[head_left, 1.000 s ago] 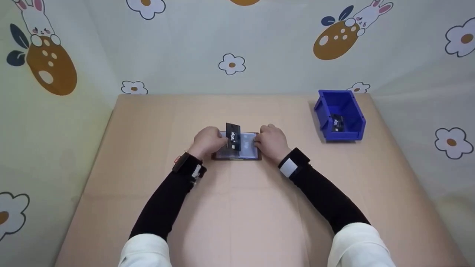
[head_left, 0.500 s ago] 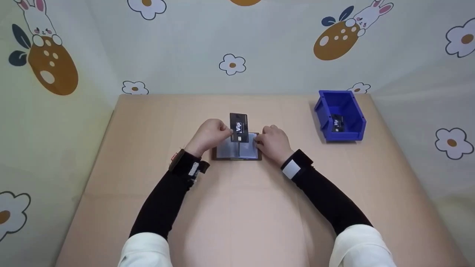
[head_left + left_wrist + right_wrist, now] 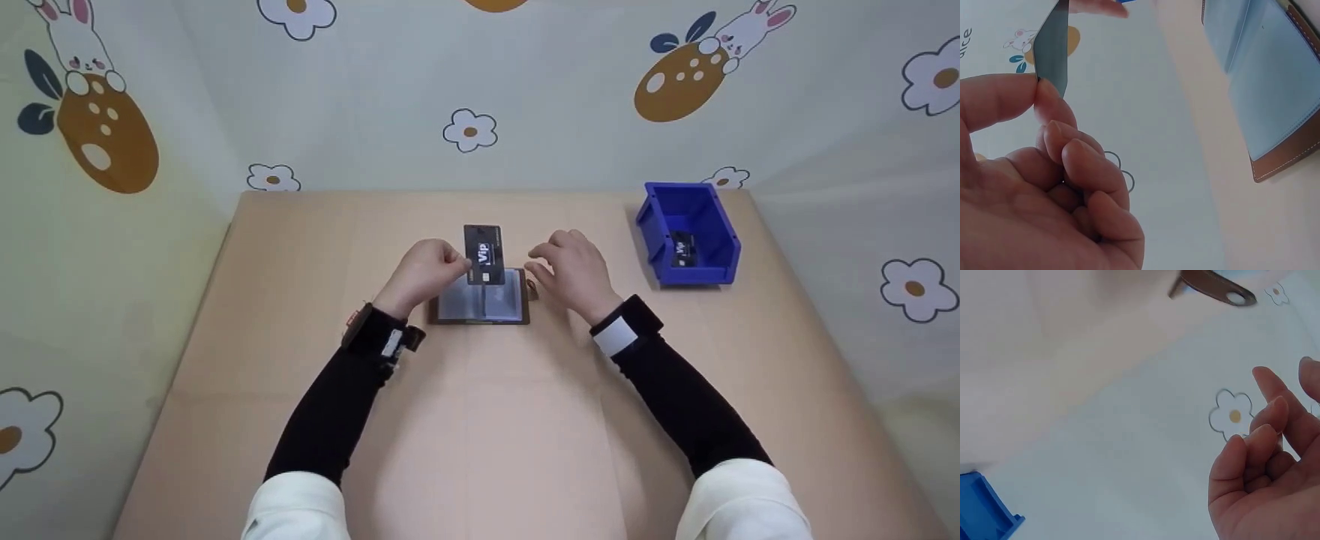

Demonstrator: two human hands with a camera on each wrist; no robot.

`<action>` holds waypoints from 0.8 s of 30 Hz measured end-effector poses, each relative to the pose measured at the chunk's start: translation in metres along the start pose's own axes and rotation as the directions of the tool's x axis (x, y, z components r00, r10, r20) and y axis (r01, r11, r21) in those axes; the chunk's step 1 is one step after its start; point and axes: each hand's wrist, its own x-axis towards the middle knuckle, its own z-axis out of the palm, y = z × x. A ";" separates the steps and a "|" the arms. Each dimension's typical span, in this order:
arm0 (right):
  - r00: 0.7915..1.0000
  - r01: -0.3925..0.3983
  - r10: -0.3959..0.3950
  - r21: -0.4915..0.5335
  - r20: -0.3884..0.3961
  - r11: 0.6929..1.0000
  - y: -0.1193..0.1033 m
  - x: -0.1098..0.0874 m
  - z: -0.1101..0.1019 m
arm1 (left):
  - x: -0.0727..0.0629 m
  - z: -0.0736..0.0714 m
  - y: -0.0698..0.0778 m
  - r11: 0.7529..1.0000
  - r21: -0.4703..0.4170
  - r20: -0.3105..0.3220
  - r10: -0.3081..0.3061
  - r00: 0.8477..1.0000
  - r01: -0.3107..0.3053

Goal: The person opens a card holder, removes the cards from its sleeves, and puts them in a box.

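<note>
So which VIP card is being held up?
The black VIP card pinched by the left hand; the other VIP card in view is inside the blue bin.

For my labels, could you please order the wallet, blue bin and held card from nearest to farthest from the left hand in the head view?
1. Held card: pinched by the left hand.
2. Wallet: just below, lying open.
3. Blue bin: far to the right.

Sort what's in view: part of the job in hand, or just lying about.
In the job:
black rectangular VIP card, pinched by left hand
open brown clear-sleeved card holder
probably, blue plastic bin holding second black card

Only setting:
flat beige tabletop
pale flower-printed backdrop
</note>
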 end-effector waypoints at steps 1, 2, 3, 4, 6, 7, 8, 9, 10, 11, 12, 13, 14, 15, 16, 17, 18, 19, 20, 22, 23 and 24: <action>1.000 0.004 -0.004 0.011 -0.013 1.000 -0.001 0.001 -0.003 | 0.000 0.001 0.000 1.000 0.001 -0.001 -0.001 1.000 0.001; 1.000 0.005 -0.005 0.026 -0.021 1.000 -0.003 0.002 -0.005 | 0.000 0.002 0.000 1.000 0.006 -0.004 0.004 1.000 -0.004; 1.000 0.004 -0.003 0.043 -0.025 0.999 -0.005 0.002 -0.008 | 0.000 0.003 0.000 1.000 0.009 -0.006 0.007 1.000 -0.006; 1.000 -0.001 0.002 0.057 -0.023 0.998 -0.007 0.003 -0.010 | 0.000 0.004 0.000 1.000 0.013 -0.007 0.010 1.000 -0.010; 1.000 -0.013 0.014 0.082 -0.011 0.997 -0.012 0.004 -0.012 | 0.001 0.006 0.000 1.000 0.014 -0.005 0.007 1.000 -0.007; 1.000 -0.020 0.021 0.096 -0.003 0.995 -0.015 0.005 -0.013 | 0.001 0.007 0.001 1.000 0.012 -0.004 0.004 1.000 -0.004; 1.000 -0.029 0.028 0.106 0.006 0.994 -0.017 0.005 -0.014 | 0.001 0.008 0.001 1.000 0.013 -0.001 0.006 1.000 -0.006; 0.999 -0.035 0.034 0.113 0.014 0.993 -0.019 0.005 -0.014 | 0.001 0.009 0.002 1.000 0.012 0.003 0.000 1.000 0.000; 0.999 -0.041 0.039 0.116 0.021 0.992 -0.020 0.006 -0.014 | 0.001 0.009 0.003 1.000 0.011 0.006 -0.002 1.000 0.002; 0.999 -0.045 0.042 0.118 0.028 0.992 -0.021 0.006 -0.014 | 0.001 0.010 0.004 1.000 0.011 0.008 -0.006 1.000 0.006; 0.998 -0.048 0.044 0.119 0.034 0.992 -0.022 0.006 -0.014 | 0.001 0.011 0.004 1.000 0.012 0.012 -0.010 1.000 0.010; 0.998 -0.052 0.048 0.119 0.040 0.991 -0.023 0.007 -0.014 | 0.002 0.012 0.004 1.000 0.012 0.015 -0.011 1.000 0.011; 0.998 -0.056 0.051 0.119 0.045 0.991 -0.024 0.007 -0.014 | 0.002 0.013 0.005 1.000 0.013 0.019 -0.013 1.000 0.012; 0.997 -0.060 0.054 0.119 0.051 0.991 -0.025 0.007 -0.014 | 0.002 0.014 0.005 1.000 0.013 0.023 -0.015 1.000 0.014; 0.997 -0.066 0.059 0.120 0.059 0.991 -0.026 0.008 -0.015 | 0.002 0.015 0.005 1.000 0.017 0.025 -0.014 1.000 0.013; 0.996 -0.071 0.063 0.121 0.064 0.990 -0.027 0.008 -0.015 | 0.002 0.017 0.005 1.000 0.020 0.028 -0.014 1.000 0.014; 0.995 -0.076 0.068 0.122 0.070 0.990 -0.027 0.008 -0.015 | 0.002 0.017 0.005 1.000 0.022 0.031 -0.015 0.999 0.014; 0.994 -0.083 0.074 0.122 0.076 0.989 -0.028 0.008 -0.015 | 0.002 0.018 0.005 1.000 0.025 0.031 -0.013 0.999 0.012; 0.994 -0.089 0.079 0.122 0.081 0.989 -0.028 0.008 -0.015 | 0.002 0.019 0.005 0.999 0.032 0.031 -0.009 0.999 0.008; 0.992 -0.099 0.089 0.120 0.088 0.988 -0.028 0.008 -0.015 | 0.002 0.020 0.005 0.999 0.042 0.025 -0.003 1.000 0.002; 0.992 -0.103 0.093 0.119 0.090 0.987 -0.029 0.008 -0.015 | 0.002 0.021 0.005 0.999 0.043 0.022 -0.002 1.000 0.002; 0.991 -0.108 0.097 0.120 0.091 0.987 -0.029 0.008 -0.015 | 0.002 0.021 0.005 0.999 0.047 0.018 0.001 1.000 -0.002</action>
